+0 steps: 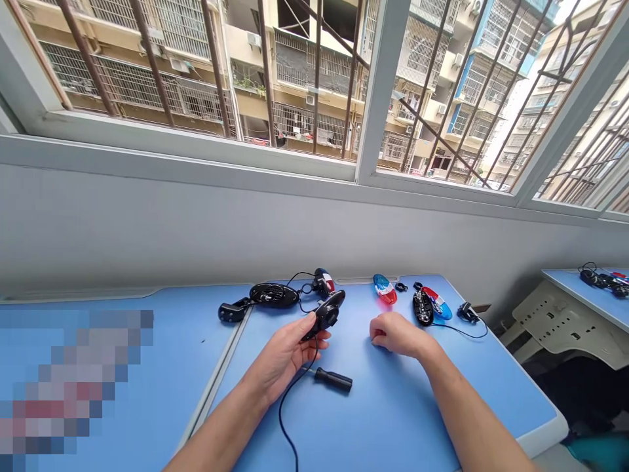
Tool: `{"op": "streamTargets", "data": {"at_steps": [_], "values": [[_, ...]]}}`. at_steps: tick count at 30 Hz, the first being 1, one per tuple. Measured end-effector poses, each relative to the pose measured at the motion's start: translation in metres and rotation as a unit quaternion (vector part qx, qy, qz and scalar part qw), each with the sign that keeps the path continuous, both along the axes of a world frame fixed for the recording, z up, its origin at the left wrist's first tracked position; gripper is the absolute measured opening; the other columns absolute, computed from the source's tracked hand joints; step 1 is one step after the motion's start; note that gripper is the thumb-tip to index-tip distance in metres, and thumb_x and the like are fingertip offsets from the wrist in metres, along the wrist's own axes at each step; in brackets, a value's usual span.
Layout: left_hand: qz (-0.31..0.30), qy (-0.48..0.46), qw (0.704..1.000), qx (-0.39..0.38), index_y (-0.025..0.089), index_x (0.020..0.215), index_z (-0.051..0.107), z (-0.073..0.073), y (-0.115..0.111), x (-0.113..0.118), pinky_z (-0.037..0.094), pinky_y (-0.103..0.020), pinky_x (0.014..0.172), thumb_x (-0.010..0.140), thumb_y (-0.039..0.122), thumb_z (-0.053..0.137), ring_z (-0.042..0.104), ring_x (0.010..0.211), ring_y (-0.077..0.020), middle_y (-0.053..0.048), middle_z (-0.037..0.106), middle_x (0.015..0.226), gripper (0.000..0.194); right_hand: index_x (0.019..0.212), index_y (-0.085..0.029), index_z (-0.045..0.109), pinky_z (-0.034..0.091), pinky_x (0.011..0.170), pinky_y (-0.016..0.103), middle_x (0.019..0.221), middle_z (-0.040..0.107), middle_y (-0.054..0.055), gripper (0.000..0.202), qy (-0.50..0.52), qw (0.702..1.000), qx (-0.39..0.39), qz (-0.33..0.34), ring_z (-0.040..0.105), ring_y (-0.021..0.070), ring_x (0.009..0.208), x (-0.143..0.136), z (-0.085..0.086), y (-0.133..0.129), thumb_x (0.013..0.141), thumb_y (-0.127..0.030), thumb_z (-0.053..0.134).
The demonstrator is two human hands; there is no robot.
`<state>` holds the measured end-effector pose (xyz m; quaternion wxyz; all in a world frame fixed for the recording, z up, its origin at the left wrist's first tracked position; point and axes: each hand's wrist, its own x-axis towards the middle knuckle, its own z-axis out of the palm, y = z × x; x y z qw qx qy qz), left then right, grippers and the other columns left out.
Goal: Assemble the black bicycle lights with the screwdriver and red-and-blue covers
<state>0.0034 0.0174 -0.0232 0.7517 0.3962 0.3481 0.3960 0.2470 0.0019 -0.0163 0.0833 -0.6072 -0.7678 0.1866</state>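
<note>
My left hand (293, 346) grips a black oval device (326, 314), held tilted above the table, its thin black cable running down past the wrist. Below that hand lies a screwdriver (334, 380) with a black handle. My right hand (393, 333) rests on the blue table with its fingers curled together; whatever may be in them is hidden. Just beyond it sits a blue, white and red oval shell (384, 290). To its right are an open black oval housing (422, 308) and another red, white and blue shell (437, 303).
A glossy black oval device (274, 295) and a black jointed piece (234, 310) lie at the back left. A black part with a cable (468, 313) is near the right edge. Behind the blue table (393, 419) stand a wall and barred windows. Another table (590, 288) is at right.
</note>
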Motion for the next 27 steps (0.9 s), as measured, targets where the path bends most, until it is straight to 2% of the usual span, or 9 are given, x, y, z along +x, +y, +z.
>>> {"op": "streamTargets", "data": {"at_steps": [5,8,11,14,16,18,20,22,27], "values": [[-0.005,0.043,0.999,0.027,0.013,0.093,0.068,0.001,0.000,0.001,0.047,-0.024,0.059,0.070,0.053,0.076,0.060,0.072,-0.0174,-0.009,0.069,0.083,0.047,0.058,-0.017,0.058,0.028,0.053,0.024,0.061,0.058,0.000,0.019,-0.028,0.999,0.035,-0.002,0.049,0.0121,0.059,-0.008,0.002,-0.003,0.070,-0.003,0.057],[-0.008,0.060,0.997,0.040,0.013,0.090,0.069,0.003,0.000,0.001,0.046,-0.025,0.060,0.068,0.055,0.077,0.059,0.073,-0.0180,-0.008,0.068,0.083,0.048,0.064,-0.019,0.059,0.031,0.055,0.022,0.068,0.062,-0.001,0.016,-0.021,0.997,0.066,-0.024,0.052,0.0118,0.063,-0.003,0.011,-0.002,0.075,-0.007,0.056],[-0.003,0.067,0.997,0.046,0.014,0.087,0.069,0.004,0.000,0.001,0.046,-0.025,0.060,0.066,0.056,0.077,0.059,0.072,-0.0179,-0.007,0.067,0.082,0.048,0.083,-0.019,0.061,0.038,0.065,0.021,0.084,0.066,0.001,0.020,-0.021,0.988,0.124,-0.094,0.056,0.0125,0.076,0.012,0.022,0.006,0.088,-0.011,0.043],[0.000,0.080,0.995,0.058,0.015,0.082,0.068,0.002,0.001,0.001,0.045,-0.025,0.059,0.064,0.057,0.078,0.058,0.072,-0.0179,-0.007,0.067,0.082,0.047,0.094,-0.017,0.060,0.042,0.072,0.025,0.093,0.065,0.005,0.025,-0.047,0.972,0.155,-0.173,0.057,0.0151,0.084,0.026,0.029,0.021,0.092,-0.011,0.036],[0.000,0.093,0.993,0.072,0.015,0.080,0.068,0.000,0.002,0.002,0.044,-0.025,0.059,0.064,0.056,0.078,0.058,0.072,-0.0183,-0.007,0.066,0.081,0.045,0.096,-0.016,0.062,0.045,0.074,0.028,0.095,0.065,0.006,0.021,-0.072,0.967,0.145,-0.198,0.059,0.0163,0.086,0.029,0.028,0.033,0.094,-0.014,0.041],[-0.004,0.108,0.990,0.088,0.015,0.081,0.068,-0.002,0.002,0.003,0.044,-0.025,0.059,0.065,0.055,0.078,0.059,0.072,-0.0187,-0.006,0.066,0.080,0.045,0.103,-0.016,0.061,0.051,0.077,0.033,0.102,0.064,0.006,0.017,-0.098,0.966,0.125,-0.205,0.062,0.0174,0.089,0.027,0.026,0.043,0.095,-0.024,0.049],[0.000,0.120,0.987,0.105,0.015,0.082,0.068,-0.002,0.001,0.004,0.043,-0.025,0.059,0.064,0.053,0.078,0.059,0.072,-0.0193,-0.005,0.065,0.079,0.044,0.113,-0.017,0.059,0.053,0.081,0.038,0.112,0.062,0.007,0.025,-0.124,0.965,0.105,-0.206,0.062,0.0190,0.094,0.022,0.024,0.051,0.094,-0.032,0.056],[0.007,0.127,0.985,0.113,0.015,0.082,0.068,0.002,-0.002,0.005,0.043,-0.026,0.059,0.062,0.050,0.080,0.060,0.072,-0.0201,-0.005,0.066,0.078,0.043,0.118,-0.018,0.057,0.053,0.084,0.040,0.119,0.059,0.007,0.029,-0.146,0.963,0.089,-0.207,0.062,0.0201,0.100,0.018,0.022,0.056,0.093,-0.033,0.057],[0.014,0.138,0.983,0.119,0.014,0.084,0.067,0.009,-0.006,0.004,0.044,-0.029,0.061,0.062,0.039,0.081,0.062,0.074,-0.0227,-0.005,0.067,0.076,0.037,0.117,-0.020,0.057,0.053,0.085,0.039,0.121,0.059,0.007,0.027,-0.175,0.960,0.059,-0.210,0.061,0.0201,0.101,0.013,0.017,0.064,0.093,-0.032,0.056]]}}
